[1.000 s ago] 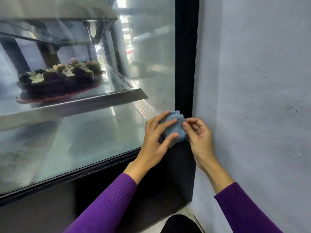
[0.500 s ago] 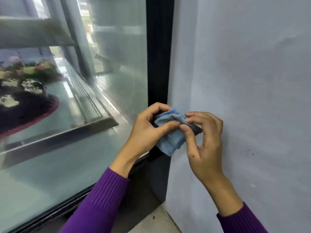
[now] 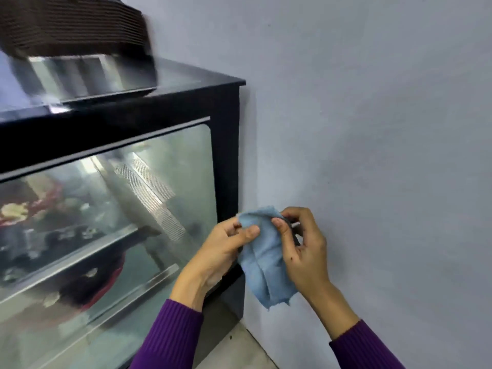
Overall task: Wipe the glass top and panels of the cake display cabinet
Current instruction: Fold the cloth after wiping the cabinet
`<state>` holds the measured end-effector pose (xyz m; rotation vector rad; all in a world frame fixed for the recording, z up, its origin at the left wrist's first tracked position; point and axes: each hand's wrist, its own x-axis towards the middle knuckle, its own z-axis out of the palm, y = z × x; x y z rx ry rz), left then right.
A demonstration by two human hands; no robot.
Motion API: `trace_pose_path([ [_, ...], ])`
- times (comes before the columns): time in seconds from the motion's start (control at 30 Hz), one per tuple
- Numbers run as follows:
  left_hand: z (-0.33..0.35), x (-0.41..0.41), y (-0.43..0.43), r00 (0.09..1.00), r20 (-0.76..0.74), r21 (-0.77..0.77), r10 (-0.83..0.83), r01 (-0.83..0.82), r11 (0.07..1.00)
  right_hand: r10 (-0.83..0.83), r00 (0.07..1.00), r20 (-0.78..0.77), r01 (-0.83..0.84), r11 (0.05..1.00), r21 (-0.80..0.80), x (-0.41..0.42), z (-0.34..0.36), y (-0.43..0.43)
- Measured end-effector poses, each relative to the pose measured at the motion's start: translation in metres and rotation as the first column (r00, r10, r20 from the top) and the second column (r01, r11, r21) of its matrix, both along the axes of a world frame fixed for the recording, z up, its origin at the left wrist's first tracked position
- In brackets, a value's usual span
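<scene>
Both our left hand [image 3: 217,253] and right hand [image 3: 306,253] pinched the cloth [image 3: 266,270], hanging lengthwise at lower centre; the glass panel [image 3: 119,209] lay leftward, nearer the left hand.

1. This looks like a cake shop or bakery: a black-framed display cabinet [image 3: 226,155] stands on the left, against a plain pale wall [image 3: 372,129] on the right.
2. Behind its glass front panel [image 3: 186,161], metal shelves [image 3: 80,259] carry decorated cakes: a blurred one [image 3: 21,211] on the upper shelf at far left, and a dark cake on a red board [image 3: 93,283] below.
3. A perforated metal vent strip [image 3: 154,193] runs inside the case.
4. A dark ribbed stack [image 3: 72,25] sits on the cabinet top, too blurred to name.
5. Bare grey floor [image 3: 234,350] shows at the cabinet's foot.
</scene>
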<state>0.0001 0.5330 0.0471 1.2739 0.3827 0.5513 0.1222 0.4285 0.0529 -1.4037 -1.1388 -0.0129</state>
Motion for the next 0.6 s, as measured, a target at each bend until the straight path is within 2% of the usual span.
trace_pose_path([
  [0.07, 0.029, -0.004, -0.015, 0.997, -0.058, -0.072, -0.051, 0.046, 0.996, -0.022, 0.998, -0.053, 0.022, 1.0, 0.002, -0.009, 0.034, -0.013],
  [0.2, 0.078, -0.007, -0.041, 0.998, -0.055, -0.206, 0.019, -0.03, 0.978, -0.1, 0.964, -0.248, 0.105, 0.995, 0.003, -0.023, 0.083, -0.043],
  [0.27, 0.098, -0.005, -0.053, 0.997, -0.077, -0.193, 0.01, -0.024, 0.981, -0.118, 0.874, -0.472, 0.117, 0.993, -0.032, -0.027, 0.096, -0.061],
  [0.33, 0.11, -0.003, -0.069, 0.993, -0.099, -0.196, -0.068, 0.048, 0.979, -0.087, 0.713, -0.695, 0.025, 0.995, -0.1, -0.029, 0.101, -0.088],
  [0.37, 0.114, -0.002, -0.077, 0.988, -0.104, -0.215, -0.115, 0.09, 0.973, -0.076, 0.659, -0.748, -0.036, 0.991, -0.133, -0.031, 0.102, -0.103],
  [0.43, 0.117, 0.002, -0.097, 0.974, -0.132, -0.271, -0.186, 0.145, 0.952, -0.069, 0.627, -0.776, -0.082, 0.985, -0.153, -0.039, 0.099, -0.136],
  [0.53, 0.108, 0.012, -0.136, 0.932, -0.215, -0.297, -0.292, 0.222, 0.929, -0.17, 0.572, -0.802, 0.13, 0.985, -0.116, -0.058, 0.085, -0.187],
  [0.6, 0.094, 0.02, -0.169, 0.879, -0.287, -0.251, -0.38, 0.314, 0.916, -0.288, 0.51, -0.811, 0.323, 0.938, -0.13, -0.071, 0.07, -0.222],
])
